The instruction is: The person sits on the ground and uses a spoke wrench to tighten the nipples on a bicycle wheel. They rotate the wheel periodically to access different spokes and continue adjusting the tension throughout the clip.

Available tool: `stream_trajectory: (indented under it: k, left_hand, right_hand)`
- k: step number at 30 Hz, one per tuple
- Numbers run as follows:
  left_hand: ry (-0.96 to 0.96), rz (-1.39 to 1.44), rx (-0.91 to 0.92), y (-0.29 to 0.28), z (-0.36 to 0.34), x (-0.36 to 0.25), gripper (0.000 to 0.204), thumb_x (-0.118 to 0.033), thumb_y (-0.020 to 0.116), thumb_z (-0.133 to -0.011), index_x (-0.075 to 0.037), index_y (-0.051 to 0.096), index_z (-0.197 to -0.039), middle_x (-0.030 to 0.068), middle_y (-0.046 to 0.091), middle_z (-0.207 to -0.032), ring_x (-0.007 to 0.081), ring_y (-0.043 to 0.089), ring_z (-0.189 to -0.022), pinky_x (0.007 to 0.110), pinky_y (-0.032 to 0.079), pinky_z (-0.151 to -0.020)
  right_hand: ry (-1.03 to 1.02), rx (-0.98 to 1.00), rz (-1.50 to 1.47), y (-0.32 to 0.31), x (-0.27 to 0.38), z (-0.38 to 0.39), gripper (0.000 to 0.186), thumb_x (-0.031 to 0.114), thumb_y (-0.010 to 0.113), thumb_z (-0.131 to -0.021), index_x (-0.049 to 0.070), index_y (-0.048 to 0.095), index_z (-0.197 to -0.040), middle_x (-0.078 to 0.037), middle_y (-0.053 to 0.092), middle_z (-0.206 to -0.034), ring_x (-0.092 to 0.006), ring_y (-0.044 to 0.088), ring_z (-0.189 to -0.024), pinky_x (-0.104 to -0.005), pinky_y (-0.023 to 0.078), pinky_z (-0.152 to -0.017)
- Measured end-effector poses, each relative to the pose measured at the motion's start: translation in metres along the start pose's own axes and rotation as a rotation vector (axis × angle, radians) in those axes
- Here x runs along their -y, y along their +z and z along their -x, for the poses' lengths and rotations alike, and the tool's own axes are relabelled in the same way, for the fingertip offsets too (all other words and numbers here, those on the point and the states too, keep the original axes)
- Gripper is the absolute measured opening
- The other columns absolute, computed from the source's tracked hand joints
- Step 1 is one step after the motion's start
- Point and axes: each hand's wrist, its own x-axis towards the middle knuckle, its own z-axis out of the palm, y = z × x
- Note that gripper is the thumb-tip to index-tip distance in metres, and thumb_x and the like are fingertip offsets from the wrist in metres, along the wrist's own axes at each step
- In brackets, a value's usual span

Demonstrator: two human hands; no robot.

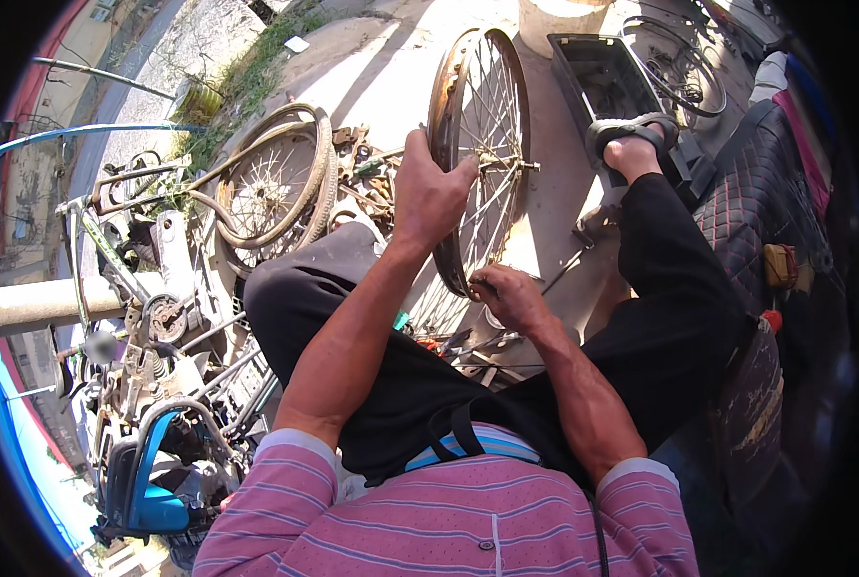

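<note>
Right hand (pixel 508 296) curled closed around a thin spoke tool (pixel 556 274) at the lower rim of the rusty bicycle wheel (pixel 477 144), left hand (pixel 429 192) clamped on that rim higher up, wheel upright between the knees, black plastic crate (pixel 597 82) beyond the wheel, tyred wheel (pixel 271 178) left of it.

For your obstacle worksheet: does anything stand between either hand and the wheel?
Nothing visible does. The left hand already grips the wheel at its rim, and the right hand rests against the rim's lower edge, holding a thin tool.

Rusty brown rim (pixel 441 106), pink-striped shirt (pixel 448 519), blk trousers (pixel 679 288).
</note>
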Motion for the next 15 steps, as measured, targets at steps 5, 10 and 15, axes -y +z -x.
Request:
stream_trajectory:
  k: [5,10,15]
  left_hand:
    - [0.017,0.025,0.005,0.003,-0.004,0.006,0.044,-0.024,0.076,-0.086,0.005,0.047,-0.1,0.0198,0.06,-0.081,0.0298,0.061,-0.07,0.045,0.05,-0.067]
    - [-0.03,-0.024,0.0,0.0,-0.003,0.0,0.039,-0.025,0.077,-0.089,0.003,0.052,-0.101,0.0146,0.066,-0.085,0.0211,0.065,-0.075,0.036,0.053,-0.07]
    - [-0.015,-0.037,0.001,0.001,-0.003,0.002,0.04,-0.025,0.077,-0.088,0.003,0.053,-0.102,0.0149,0.066,-0.087,0.0216,0.065,-0.075,0.036,0.052,-0.07]
  right_hand:
    - [0.017,-0.092,-0.048,0.008,0.001,0.008,0.014,0.011,0.072,-0.092,0.004,0.072,-0.104,-0.014,0.071,-0.093,-0.0328,0.07,-0.087,-0.0399,0.056,-0.079]
    - [0.09,-0.289,-0.075,0.001,0.009,0.0,0.012,0.011,0.072,-0.093,0.005,0.072,-0.104,-0.013,0.071,-0.093,-0.0314,0.07,-0.081,-0.0379,0.055,-0.074]
    - [0.333,-0.3,-0.286,0.005,-0.017,0.0,0.019,0.019,0.068,-0.098,0.0,0.069,-0.1,-0.009,0.071,-0.081,-0.0178,0.068,-0.07,-0.0326,0.054,-0.066]
